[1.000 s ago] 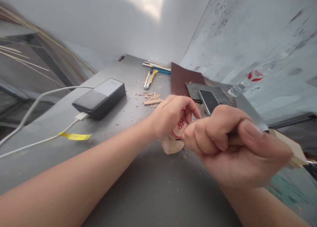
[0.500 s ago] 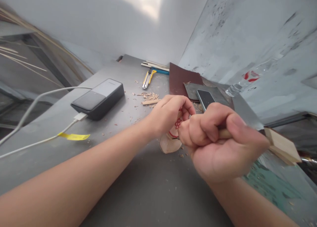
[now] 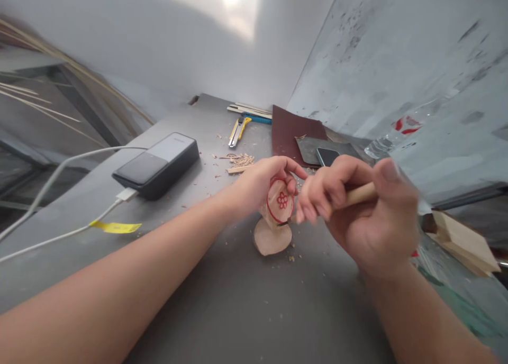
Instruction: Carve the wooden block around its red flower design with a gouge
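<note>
My left hand (image 3: pixel 260 183) is closed around a small wooden piece (image 3: pixel 280 205) with a red ring and a red flower drawn on its round face. That piece stands on a flat round wooden base (image 3: pixel 272 239) on the grey table (image 3: pixel 246 306). My right hand (image 3: pixel 367 221) is closed around a carving tool with a wooden handle (image 3: pixel 359 194). The tool's dark tip touches the lower edge of the red ring. Wood chips lie around the base.
A black power bank (image 3: pixel 156 163) with white cables (image 3: pixel 67 163) lies at the left. A yellow utility knife (image 3: pixel 239 129), wood shavings (image 3: pixel 240 161), dark red sandpaper (image 3: pixel 293 131), a phone (image 3: pixel 327 155), a plastic bottle (image 3: pixel 391 137) and wooden blocks (image 3: pixel 462 240) are behind and right.
My right hand has drawn back to the right and turned, so the flower face of the wooden piece now shows. The camera view has shifted slightly.
</note>
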Motion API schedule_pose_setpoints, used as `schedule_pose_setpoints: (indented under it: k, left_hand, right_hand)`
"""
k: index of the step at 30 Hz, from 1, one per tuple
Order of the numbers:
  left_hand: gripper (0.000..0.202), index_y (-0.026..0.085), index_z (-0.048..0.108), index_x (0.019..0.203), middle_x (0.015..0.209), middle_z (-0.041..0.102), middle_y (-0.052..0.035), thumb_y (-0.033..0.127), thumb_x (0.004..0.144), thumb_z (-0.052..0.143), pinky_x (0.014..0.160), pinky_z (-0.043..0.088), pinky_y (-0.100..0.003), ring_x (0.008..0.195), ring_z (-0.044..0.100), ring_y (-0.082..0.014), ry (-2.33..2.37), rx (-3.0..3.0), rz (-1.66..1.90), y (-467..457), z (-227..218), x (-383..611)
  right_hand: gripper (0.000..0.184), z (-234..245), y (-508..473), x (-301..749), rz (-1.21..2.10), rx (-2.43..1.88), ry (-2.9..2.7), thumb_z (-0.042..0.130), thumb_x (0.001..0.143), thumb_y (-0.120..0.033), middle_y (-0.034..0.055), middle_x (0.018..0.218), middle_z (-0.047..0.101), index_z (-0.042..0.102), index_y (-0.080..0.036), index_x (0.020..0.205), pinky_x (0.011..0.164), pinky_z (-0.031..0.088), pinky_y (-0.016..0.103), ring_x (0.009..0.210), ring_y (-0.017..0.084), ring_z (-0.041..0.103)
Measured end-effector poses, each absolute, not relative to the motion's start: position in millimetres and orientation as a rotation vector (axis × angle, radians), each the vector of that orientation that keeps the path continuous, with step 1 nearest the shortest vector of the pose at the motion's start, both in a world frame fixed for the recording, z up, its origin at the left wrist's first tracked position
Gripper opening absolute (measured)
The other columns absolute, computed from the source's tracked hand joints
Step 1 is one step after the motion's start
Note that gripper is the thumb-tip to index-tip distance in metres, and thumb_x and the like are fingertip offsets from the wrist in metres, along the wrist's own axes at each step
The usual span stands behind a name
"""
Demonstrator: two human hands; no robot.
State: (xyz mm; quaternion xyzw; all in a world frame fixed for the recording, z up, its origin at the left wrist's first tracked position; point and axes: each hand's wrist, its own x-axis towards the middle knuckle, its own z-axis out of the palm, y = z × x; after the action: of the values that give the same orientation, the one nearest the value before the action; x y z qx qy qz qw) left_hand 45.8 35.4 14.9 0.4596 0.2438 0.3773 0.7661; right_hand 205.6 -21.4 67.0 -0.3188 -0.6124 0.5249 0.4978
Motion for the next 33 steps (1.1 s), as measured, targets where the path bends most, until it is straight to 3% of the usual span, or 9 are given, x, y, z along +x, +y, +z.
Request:
schedule_pose_setpoints:
  k: [2,4,8,13,19,23,29,33]
  left_hand:
    - [0.023,0.018,0.062,0.097,0.077,0.059,0.0006,0.025,0.077,0.053,0.065,0.049,-0.029,0.069,0.061,-0.0168,0.51,0.988,0.804,33,19,44]
    - [0.027,0.019,0.059,0.1,0.079,0.056,0.0015,0.022,0.073,0.054,0.066,0.048,-0.028,0.072,0.059,-0.0161,0.533,0.998,0.788,31,21,42]
    - [0.042,0.023,0.056,0.109,0.087,0.054,0.0016,0.018,0.067,0.055,0.078,0.049,-0.033,0.093,0.063,-0.0211,0.561,1.091,0.737,33,19,37]
    - [0.049,0.026,0.047,0.124,0.104,0.057,-0.0005,0.018,0.076,0.056,0.084,0.048,-0.036,0.1,0.063,-0.0213,0.553,1.3,0.667,38,16,29]
    - [0.058,0.027,0.039,0.133,0.11,0.059,-0.0029,0.018,0.08,0.06,0.095,0.05,-0.04,0.12,0.062,-0.0256,0.587,1.441,0.6,38,20,24]
    - [0.07,0.027,0.034,0.141,0.116,0.064,-0.0056,0.019,0.08,0.066,0.094,0.053,-0.039,0.117,0.065,-0.0254,0.589,1.499,0.51,36,21,23]
    - [0.062,0.025,0.043,0.143,0.126,0.065,-0.0086,0.025,0.085,0.067,0.093,0.054,-0.04,0.113,0.066,-0.0254,0.643,1.582,0.476,37,22,21]
    - [0.051,0.026,0.055,0.14,0.139,0.066,-0.0087,0.035,0.091,0.067,0.099,0.054,-0.038,0.125,0.064,-0.0275,0.607,1.612,0.354,41,25,16]
  right_hand:
    - [0.052,72,-20,216,1.169,-0.891,-1.622,0.051,0.103,-0.062,0.0057,0.073,0.062,0.065,-0.026,0.069,0.076,0.049,0.041,0.076,0.025,0.059]
    - [0.052,78,-18,228,1.047,-1.04,-1.746,0.046,0.107,-0.059,0.0063,0.08,0.066,0.071,-0.027,0.075,0.08,0.048,0.04,0.081,0.026,0.06]
    - [0.046,91,-17,248,0.969,-1.242,-1.921,0.047,0.108,-0.054,0.0044,0.068,0.065,0.073,-0.027,0.08,0.06,0.045,0.038,0.062,0.022,0.057]
    - [0.024,100,-15,258,1.006,-1.376,-1.963,0.078,0.092,-0.046,-0.0004,0.06,0.067,0.07,-0.026,0.081,0.044,0.039,0.031,0.05,0.016,0.056]
    - [0.024,101,-14,262,1.173,-1.502,-1.925,0.09,0.081,-0.038,0.0036,0.073,0.076,0.071,-0.023,0.082,0.054,0.046,0.028,0.066,0.019,0.069]
    - [0.025,100,-14,266,1.233,-1.528,-1.99,0.087,0.084,-0.041,0.0015,0.076,0.077,0.069,-0.024,0.084,0.05,0.04,0.026,0.062,0.015,0.063]
    - [0.015,100,-14,267,1.184,-1.475,-2.136,0.082,0.088,-0.032,0.0027,0.084,0.076,0.07,-0.024,0.084,0.067,0.05,0.031,0.078,0.02,0.069]
    - [0.015,98,-11,267,1.16,-1.494,-2.132,0.082,0.086,-0.031,0.0025,0.081,0.075,0.069,-0.023,0.084,0.065,0.049,0.031,0.076,0.021,0.068]
